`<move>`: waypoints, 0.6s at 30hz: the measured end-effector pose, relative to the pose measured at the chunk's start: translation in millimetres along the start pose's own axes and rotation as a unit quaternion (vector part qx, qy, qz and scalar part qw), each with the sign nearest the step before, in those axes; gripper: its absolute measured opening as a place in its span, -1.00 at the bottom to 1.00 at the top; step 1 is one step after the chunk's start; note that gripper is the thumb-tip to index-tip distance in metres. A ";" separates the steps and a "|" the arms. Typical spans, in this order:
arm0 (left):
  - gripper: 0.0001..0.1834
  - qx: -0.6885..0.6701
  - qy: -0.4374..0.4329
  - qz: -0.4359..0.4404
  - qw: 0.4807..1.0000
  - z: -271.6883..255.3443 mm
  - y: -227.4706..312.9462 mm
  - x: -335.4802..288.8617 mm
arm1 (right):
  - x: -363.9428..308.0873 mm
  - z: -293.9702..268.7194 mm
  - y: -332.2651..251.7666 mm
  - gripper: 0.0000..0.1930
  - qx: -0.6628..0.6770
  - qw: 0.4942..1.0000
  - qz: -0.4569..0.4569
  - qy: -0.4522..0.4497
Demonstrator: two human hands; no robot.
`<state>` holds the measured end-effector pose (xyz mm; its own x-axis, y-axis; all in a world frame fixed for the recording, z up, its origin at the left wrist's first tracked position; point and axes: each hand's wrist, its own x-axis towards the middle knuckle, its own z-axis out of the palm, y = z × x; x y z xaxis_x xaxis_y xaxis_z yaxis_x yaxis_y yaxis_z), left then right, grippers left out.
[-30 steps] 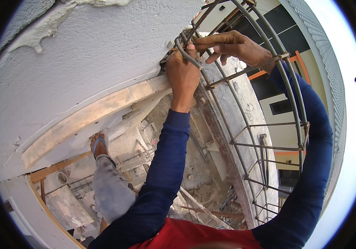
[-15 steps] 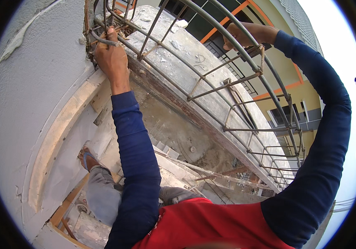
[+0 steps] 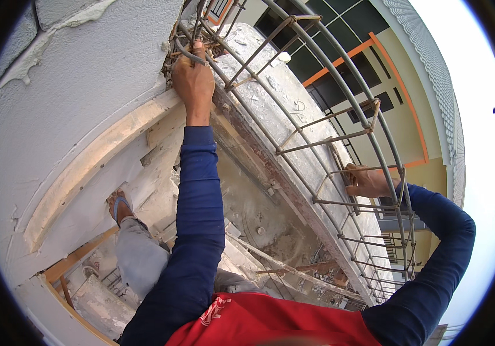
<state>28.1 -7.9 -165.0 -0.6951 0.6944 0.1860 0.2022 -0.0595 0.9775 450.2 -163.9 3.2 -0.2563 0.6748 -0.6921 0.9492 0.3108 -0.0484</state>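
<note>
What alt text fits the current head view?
A person's left hand is at the hooked bar end of a rebar cage, beside a grey wall. The right hand is at a dark, long tool on the concrete ledge seen through the cage; whether it grips the tool is unclear.

Grey wall (image 3: 103, 75), orange-trimmed building (image 3: 398, 121), pale sky (image 3: 473, 98)

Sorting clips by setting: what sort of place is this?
Most likely a building site, worked above ground: a rebar cage runs along a rough concrete ledge, beside a bare grey block wall with mortar bulging from a joint.
</note>
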 end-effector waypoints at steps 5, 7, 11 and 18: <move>-0.38 -0.015 0.002 0.005 1.000 0.8 -0.5 0.1 | -2.2 -51.7 -1.3 -0.67 0.190 0.968 0.143 0.085; -0.39 -0.038 0.008 0.002 0.999 -0.2 0.8 -1.9 | 1.4 -95.4 -9.2 -0.70 0.146 0.968 0.163 0.122; -0.41 -0.038 -0.007 -0.022 0.999 -2.3 4.5 -3.7 | 29.1 -171.4 -51.4 -0.76 -0.078 0.957 -0.075 0.270; -0.39 -0.056 0.014 0.011 0.998 2.1 -0.3 -1.5 | 95.0 -246.2 -145.5 -0.75 -0.389 0.802 -0.297 0.344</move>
<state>30.5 -7.4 -165.9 -0.7106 0.6719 0.2088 0.1400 -0.1558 0.9778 242.9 19.7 121.8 -0.9146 0.3794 -0.1397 0.2904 0.8569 0.4259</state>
